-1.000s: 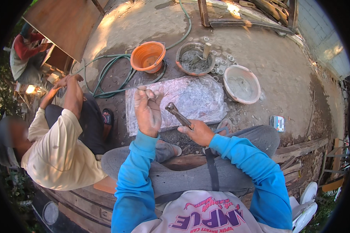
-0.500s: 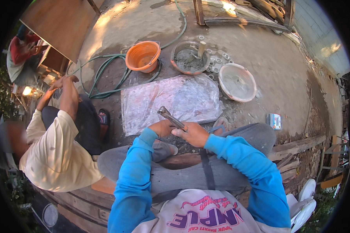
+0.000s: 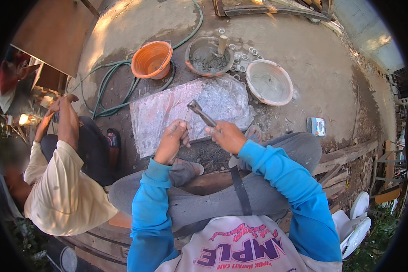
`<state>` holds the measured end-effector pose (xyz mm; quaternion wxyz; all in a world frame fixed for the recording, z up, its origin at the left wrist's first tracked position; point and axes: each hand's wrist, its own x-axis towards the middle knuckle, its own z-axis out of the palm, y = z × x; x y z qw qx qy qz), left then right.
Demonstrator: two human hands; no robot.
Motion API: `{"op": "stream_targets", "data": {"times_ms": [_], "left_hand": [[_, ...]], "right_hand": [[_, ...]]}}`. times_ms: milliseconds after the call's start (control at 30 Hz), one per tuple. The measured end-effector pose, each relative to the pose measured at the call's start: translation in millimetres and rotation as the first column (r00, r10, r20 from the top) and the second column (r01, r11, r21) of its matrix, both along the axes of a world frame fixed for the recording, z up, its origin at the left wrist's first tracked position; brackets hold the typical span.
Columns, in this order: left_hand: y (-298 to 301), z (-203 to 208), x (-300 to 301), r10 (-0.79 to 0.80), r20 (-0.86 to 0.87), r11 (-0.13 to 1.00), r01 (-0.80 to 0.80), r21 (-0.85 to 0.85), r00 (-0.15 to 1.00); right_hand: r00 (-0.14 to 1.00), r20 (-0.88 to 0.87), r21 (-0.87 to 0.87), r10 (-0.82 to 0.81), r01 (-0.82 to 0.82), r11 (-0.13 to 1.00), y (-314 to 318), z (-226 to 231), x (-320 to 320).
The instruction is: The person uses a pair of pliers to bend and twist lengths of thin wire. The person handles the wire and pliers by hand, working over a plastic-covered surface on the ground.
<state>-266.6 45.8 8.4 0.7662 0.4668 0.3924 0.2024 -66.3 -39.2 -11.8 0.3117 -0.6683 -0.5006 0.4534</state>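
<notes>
My right hand (image 3: 229,137) is closed round the handles of metal pincers (image 3: 202,114), whose head points up and to the left. In front of my lap my left hand (image 3: 171,139) is closed in a pinch. A thin wire (image 3: 187,114) rises from its fingertips toward the pincers' jaws; whether the jaws grip it is too small to tell. Beyond both hands lies a flat board (image 3: 167,104) wrapped in cloudy plastic.
Past the board stand an orange bucket (image 3: 151,61), a basin of wet grey mortar (image 3: 209,63) and a pale basin (image 3: 269,84). Several white rings (image 3: 245,57) lie between the basins. A green hose (image 3: 106,86) coils at left, near a seated person (image 3: 68,186). A small white-and-blue box (image 3: 316,126) sits at right.
My left hand has drawn away from the pincers to the left, and the wire now shows between them. The right hand has shifted slightly right with the pincers.
</notes>
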Motion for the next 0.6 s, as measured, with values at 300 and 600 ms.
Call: {"op": "stream_targets", "data": {"times_ms": [300, 600], "left_hand": [[19, 19, 4, 0.565, 0.354, 0.762, -0.636, 0.122, 0.745], [-18, -10, 23, 0.543, 0.533, 0.819, -0.550, -0.165, 0.649]], "right_hand": [[0.965, -0.223, -0.058, -0.137, 0.127, 0.990, 6, 29, 10], [0.982, -0.172, 0.151, 0.080, -0.054, 0.987, -5, 23, -28]]}}
